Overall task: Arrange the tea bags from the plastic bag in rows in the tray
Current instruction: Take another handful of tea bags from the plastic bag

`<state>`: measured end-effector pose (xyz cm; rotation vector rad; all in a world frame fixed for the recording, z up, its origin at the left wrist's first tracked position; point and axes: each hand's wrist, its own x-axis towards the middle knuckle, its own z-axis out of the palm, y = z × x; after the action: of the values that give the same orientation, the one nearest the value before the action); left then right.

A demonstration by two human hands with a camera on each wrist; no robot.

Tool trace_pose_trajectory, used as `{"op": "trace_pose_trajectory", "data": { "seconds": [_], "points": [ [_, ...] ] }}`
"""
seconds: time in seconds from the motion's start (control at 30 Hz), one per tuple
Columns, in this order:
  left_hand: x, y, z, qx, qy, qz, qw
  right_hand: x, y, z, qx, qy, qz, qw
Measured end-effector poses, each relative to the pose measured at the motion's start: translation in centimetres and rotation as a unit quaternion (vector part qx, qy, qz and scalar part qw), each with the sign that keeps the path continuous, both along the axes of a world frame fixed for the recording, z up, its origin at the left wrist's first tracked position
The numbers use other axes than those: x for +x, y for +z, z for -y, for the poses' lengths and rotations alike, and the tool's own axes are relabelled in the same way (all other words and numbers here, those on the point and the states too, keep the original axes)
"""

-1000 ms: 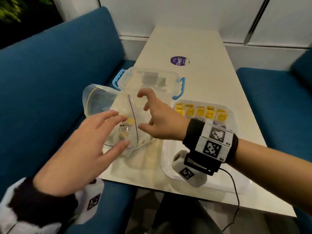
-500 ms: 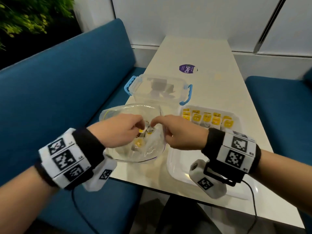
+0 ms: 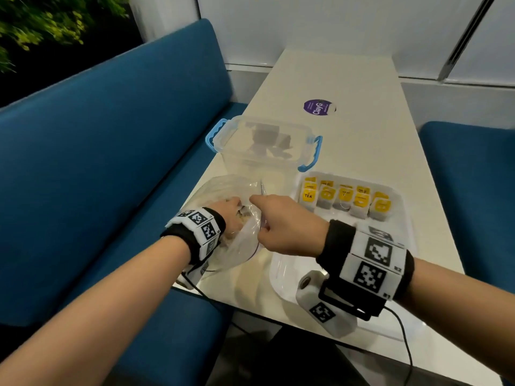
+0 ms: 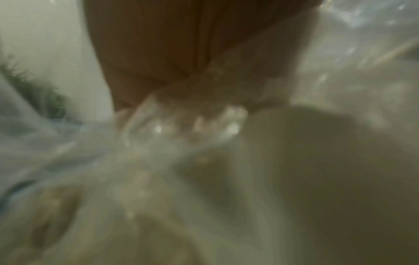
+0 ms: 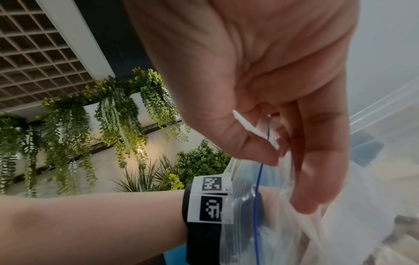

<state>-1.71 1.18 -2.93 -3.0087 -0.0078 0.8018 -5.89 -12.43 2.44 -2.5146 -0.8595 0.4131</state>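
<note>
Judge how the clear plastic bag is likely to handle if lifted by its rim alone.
The plastic bag looks thin and creased, so probably floppy, sagging around its contents. The right hand pinches the rim, suggesting the mouth would otherwise close. It is likely light, and perhaps slick under a loose grip.

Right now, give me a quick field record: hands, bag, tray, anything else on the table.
left hand: reached inside the clear plastic zip bag; grip hidden, wrist view blurred
right hand: pinches the bag's rim, holding the mouth open
bag: on the white table, left of the tray
white tray: one row of yellow-tagged tea bags along its far edge; near part bare
clear lidded box with blue handles: behind the bag
purple round sticker: farther back
</note>
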Motion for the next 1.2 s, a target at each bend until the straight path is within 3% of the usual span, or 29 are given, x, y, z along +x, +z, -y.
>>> {"op": "trace_pose_trajectory", "data": {
  "seconds": [0.1, 0.27, 0.43, 0.73, 0.8, 0.9, 1.2],
  "points": [
    [0.3, -0.2, 0.4, 0.016, -0.032, 0.004, 0.999, 0.3, -0.3, 0.0, -0.001, -0.012, -0.010, 1.000],
    [0.0, -0.2, 0.6, -0.029, 0.015, 0.012, 0.999, 0.8, -0.5, 0.0, 0.010, -0.025, -0.023, 0.999],
    [0.6, -1.2, 0.3, -0.004, -0.012, -0.012, 1.000, 0.8, -1.1, 0.0, 0.026, -0.036, -0.030, 0.999],
    [1.7, -1.5, -1.4, -0.172, 0.034, 0.119, 0.977, 0.9, -1.3, -0.3, 0.012, -0.075, -0.011, 0.997],
    [1.9, -1.5, -1.6, -0.170, 0.042, 0.085, 0.981, 1.5, -1.5, -0.5, 0.016, -0.084, -0.009, 0.996],
    [2.0, -1.7, -1.3, -0.098, 0.011, 0.014, 0.995, 2.4, -1.8, -0.5, 0.013, -0.090, -0.019, 0.996],
    [3.0, -0.5, -0.7, -0.123, 0.042, 0.018, 0.991, 3.8, -2.2, 0.1, 0.021, -0.103, -0.036, 0.994]
  ]
}}
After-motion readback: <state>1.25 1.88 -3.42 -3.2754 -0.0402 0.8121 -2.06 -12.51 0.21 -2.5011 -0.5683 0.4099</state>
